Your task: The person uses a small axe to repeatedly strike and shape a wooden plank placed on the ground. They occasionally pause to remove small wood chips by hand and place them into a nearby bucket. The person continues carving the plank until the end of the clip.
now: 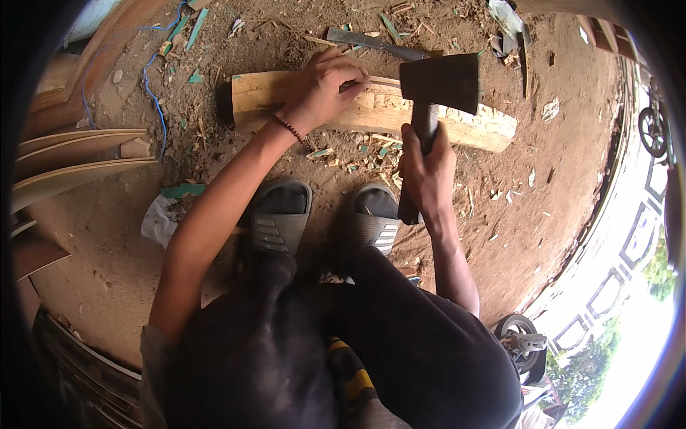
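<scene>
My left hand [325, 93], with a beaded bracelet at the wrist, is on a long, pale wooden beam [257, 96] lying crosswise on the dirt, its fingers closed around a thin piece of wood [382, 82] along the beam's far edge. My right hand [429, 168] grips the dark handle of a hatchet [439, 82], raised with its broad metal head over the right part of the beam. Small wood chips [321, 154] are scattered around it. Just beyond lies a long, flat dark strip [357, 37].
My sandalled feet [279, 222] stand just behind the beam. Curved boards [78, 171] and a white crumpled sheet [161, 218] are at the left, near a blue cord [150, 86]. Wheels [518, 347] and a fence [607, 286] show at the right.
</scene>
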